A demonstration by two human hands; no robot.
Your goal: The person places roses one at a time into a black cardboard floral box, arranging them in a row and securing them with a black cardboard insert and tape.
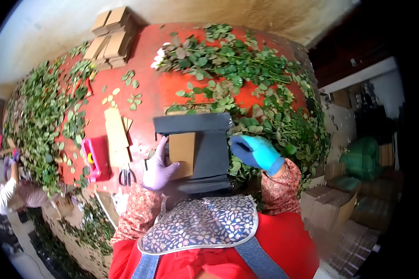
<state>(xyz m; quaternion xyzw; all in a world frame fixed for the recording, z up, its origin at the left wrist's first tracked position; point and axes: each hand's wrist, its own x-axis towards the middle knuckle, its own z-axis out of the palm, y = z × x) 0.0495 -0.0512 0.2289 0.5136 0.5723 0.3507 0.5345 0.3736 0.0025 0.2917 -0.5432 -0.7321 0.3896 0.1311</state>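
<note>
A tan cardboard rectangle (182, 153) lies on a black folded board (210, 146) in front of me. My left hand (158, 166), in a lilac glove, is at the rectangle's left edge, thumb and fingers spread apart, the thumb touching the cardboard. My right hand (255, 154), in a blue glove, is just right of the board over leafy stems (252, 128), fingers curled together; whatever they may hold is hidden. Left of my left hand are scissors (125, 176), loose tan card strips (114, 135) and a pink container (95, 160).
The red table (149, 37) carries stacked cardboard pieces (108, 49), white roses (159, 56) with leafy stems, and leaf piles (42, 121). A co-worker (9, 195) in gloves works at the far left. Cardboard boxes (326, 207) and a green wrapped bundle (361, 158) stand at the right.
</note>
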